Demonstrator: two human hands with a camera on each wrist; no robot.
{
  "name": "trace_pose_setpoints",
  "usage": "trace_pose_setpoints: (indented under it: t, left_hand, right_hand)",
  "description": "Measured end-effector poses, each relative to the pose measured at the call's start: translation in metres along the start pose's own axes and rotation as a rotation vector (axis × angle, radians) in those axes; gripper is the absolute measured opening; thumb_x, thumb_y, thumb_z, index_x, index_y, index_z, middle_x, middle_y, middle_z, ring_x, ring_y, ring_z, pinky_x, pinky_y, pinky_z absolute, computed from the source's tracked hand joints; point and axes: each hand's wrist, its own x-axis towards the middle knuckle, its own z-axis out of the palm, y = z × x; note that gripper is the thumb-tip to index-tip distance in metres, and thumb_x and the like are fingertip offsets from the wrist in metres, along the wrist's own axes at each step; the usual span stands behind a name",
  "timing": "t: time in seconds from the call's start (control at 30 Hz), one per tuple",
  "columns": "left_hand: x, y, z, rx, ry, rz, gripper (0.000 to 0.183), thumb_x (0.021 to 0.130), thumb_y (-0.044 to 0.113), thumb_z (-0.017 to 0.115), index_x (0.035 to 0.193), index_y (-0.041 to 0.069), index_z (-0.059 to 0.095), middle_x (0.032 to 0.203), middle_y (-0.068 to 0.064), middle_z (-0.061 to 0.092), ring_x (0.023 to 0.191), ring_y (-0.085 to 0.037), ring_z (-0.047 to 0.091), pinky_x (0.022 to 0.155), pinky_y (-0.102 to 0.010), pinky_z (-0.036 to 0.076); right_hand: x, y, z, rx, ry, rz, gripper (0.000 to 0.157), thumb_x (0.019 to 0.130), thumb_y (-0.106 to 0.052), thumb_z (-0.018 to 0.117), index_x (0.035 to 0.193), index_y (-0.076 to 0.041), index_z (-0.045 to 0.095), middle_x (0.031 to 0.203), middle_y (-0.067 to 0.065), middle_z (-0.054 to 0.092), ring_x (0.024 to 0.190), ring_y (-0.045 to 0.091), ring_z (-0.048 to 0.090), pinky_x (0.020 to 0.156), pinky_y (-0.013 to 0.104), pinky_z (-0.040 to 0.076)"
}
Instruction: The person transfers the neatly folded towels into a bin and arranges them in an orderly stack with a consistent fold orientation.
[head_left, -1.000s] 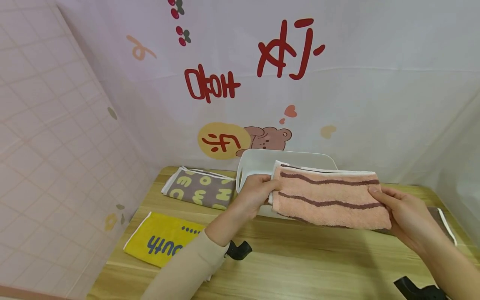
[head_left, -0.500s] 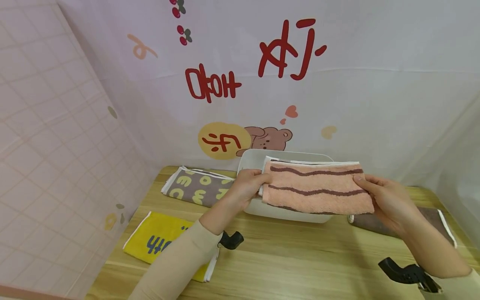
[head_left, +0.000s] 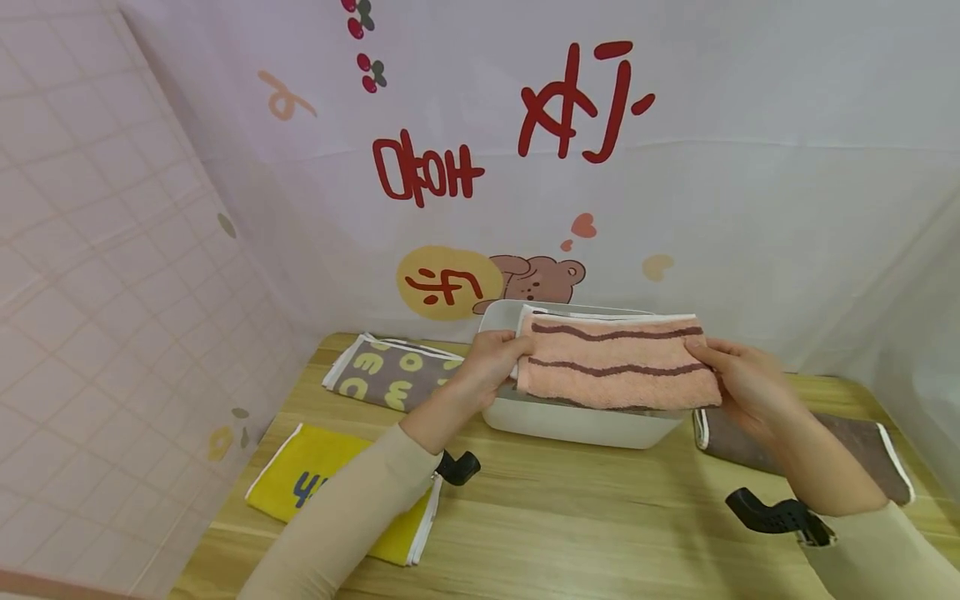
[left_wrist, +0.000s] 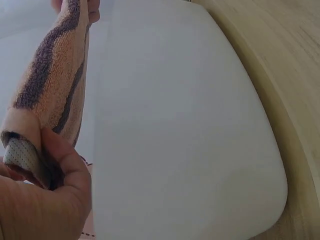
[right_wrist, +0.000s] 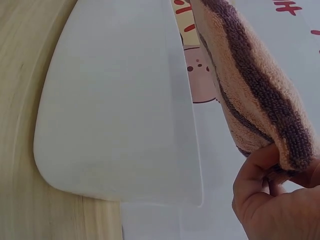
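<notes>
A folded peach towel (head_left: 615,354) with wavy dark stripes is held stretched between both hands, over the white plastic bin (head_left: 577,427). My left hand (head_left: 489,367) pinches its left end, thumb on the near face. At the other end, my right hand (head_left: 742,383) grips the towel with the thumb on top. In the left wrist view the fingers of the left hand (left_wrist: 55,195) curl round the folded edge. The right wrist view has the right hand (right_wrist: 280,195) pinching the striped end beside the bin wall (right_wrist: 120,115). Most of the bin's inside is hidden behind the towel.
A yellow folded towel (head_left: 315,454) lies at the left front, partly under the left sleeve. Behind it is a grey towel (head_left: 397,375) with yellow-green letters. Right of the bin lies a brown folded towel (head_left: 847,450). A printed curtain (head_left: 735,208) closes off the back of the wooden table (head_left: 555,508).
Both hands have carried the peach towel left and slightly up in the head view, to over the bin. More of the bin's front and the brown towel now show.
</notes>
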Motion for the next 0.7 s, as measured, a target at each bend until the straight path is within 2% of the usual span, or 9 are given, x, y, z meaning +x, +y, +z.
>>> trace_pose_setpoints:
  t: [0.17, 0.27, 0.37, 0.47, 0.57, 0.7]
  left_hand:
    - [0.007, -0.003, -0.002, 0.012, 0.027, -0.001, 0.017, 0.102, 0.010, 0.059, 0.095, -0.001, 0.069, 0.084, -0.004, 0.066, 0.067, -0.009, 0.062, 0.062, -0.023, 0.052]
    - [0.011, -0.003, -0.002, 0.025, 0.048, 0.001, 0.024, 0.104, 0.012, 0.057, 0.081, 0.005, 0.059, 0.073, 0.000, 0.056, 0.058, -0.008, 0.051, 0.056, -0.022, 0.044]
    - [0.015, -0.003, -0.001, 0.032, 0.072, -0.004, 0.027, 0.105, 0.011, 0.055, 0.078, 0.006, 0.054, 0.070, 0.000, 0.052, 0.056, -0.009, 0.047, 0.055, -0.022, 0.040]
    - [0.020, -0.005, -0.001, 0.054, 0.088, -0.027, 0.021, 0.105, 0.011, 0.053, 0.087, 0.003, 0.058, 0.080, -0.002, 0.058, 0.067, -0.011, 0.053, 0.061, -0.023, 0.045]
    - [0.024, -0.006, -0.001, 0.072, 0.083, -0.060, 0.016, 0.106, 0.009, 0.050, 0.104, -0.002, 0.062, 0.094, -0.006, 0.061, 0.081, -0.015, 0.057, 0.070, -0.025, 0.048]
    - [0.030, -0.009, -0.003, 0.084, 0.073, -0.096, 0.022, 0.106, 0.006, 0.048, 0.120, -0.008, 0.059, 0.106, -0.009, 0.062, 0.090, -0.018, 0.058, 0.076, -0.026, 0.050]
  right_hand:
    - [0.012, 0.001, 0.006, -0.037, 0.047, 0.002, 0.086, 0.107, -0.038, 0.059, 0.165, 0.002, 0.010, 0.116, -0.010, 0.066, 0.104, 0.003, 0.069, 0.086, 0.028, 0.060]
    - [0.020, 0.002, 0.010, -0.089, 0.069, -0.005, 0.081, 0.108, -0.036, 0.058, 0.164, 0.005, 0.016, 0.113, -0.011, 0.066, 0.101, 0.002, 0.069, 0.085, 0.026, 0.059]
    - [0.026, 0.003, 0.011, -0.136, 0.073, -0.013, 0.075, 0.110, -0.033, 0.054, 0.163, 0.007, 0.018, 0.112, -0.011, 0.065, 0.100, 0.001, 0.068, 0.085, 0.025, 0.059]
    - [0.031, 0.005, 0.013, -0.166, 0.076, -0.013, 0.069, 0.112, -0.029, 0.049, 0.161, 0.010, 0.019, 0.107, -0.012, 0.067, 0.097, 0.001, 0.068, 0.083, 0.025, 0.059]
    - [0.035, 0.007, 0.013, -0.204, 0.086, -0.013, 0.064, 0.114, -0.025, 0.045, 0.160, 0.013, 0.021, 0.103, -0.012, 0.067, 0.094, 0.001, 0.067, 0.081, 0.024, 0.059]
    - [0.039, 0.010, 0.018, -0.280, 0.118, -0.017, 0.061, 0.114, -0.025, 0.041, 0.159, 0.013, 0.024, 0.112, -0.007, 0.064, 0.093, -0.001, 0.065, 0.082, 0.023, 0.058]
